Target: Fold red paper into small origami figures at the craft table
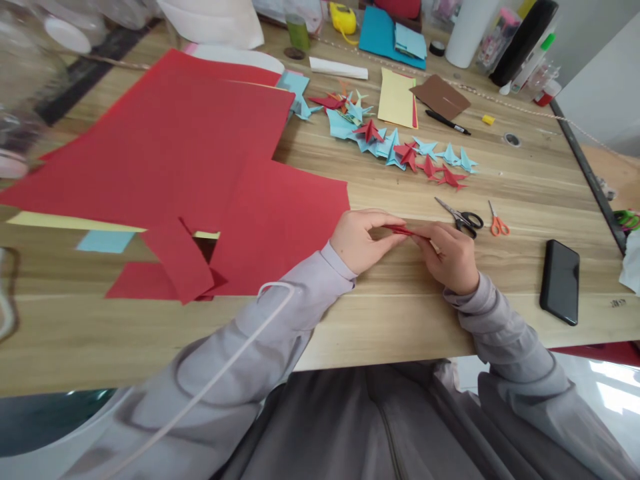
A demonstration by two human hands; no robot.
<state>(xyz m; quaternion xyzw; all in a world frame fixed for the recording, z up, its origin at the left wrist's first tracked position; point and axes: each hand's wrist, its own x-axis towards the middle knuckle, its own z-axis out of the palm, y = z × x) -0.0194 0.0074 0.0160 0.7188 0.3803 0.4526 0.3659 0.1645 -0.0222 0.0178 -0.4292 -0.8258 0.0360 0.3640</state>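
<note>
Between my two hands is a small folded piece of red paper [399,229], held just above the table near its front. My left hand [364,239] pinches its left end between thumb and fingers. The other end is gripped by my right hand [448,253], thumb below and fingers on top. Most of the folded paper is hidden by my fingers. Beside my left hand lies a large red paper sheet [295,213]. Behind my right hand are black-handled scissors [465,219] and small orange-handled scissors [497,221].
Folded red and blue paper cranes [407,155] lie in a row at the back. More red sheets [165,140] and red strips [180,260] cover the left. A phone [560,281] lies on the right. Bottles [473,30], a tape measure [343,19] and a pen [448,123] are farther back.
</note>
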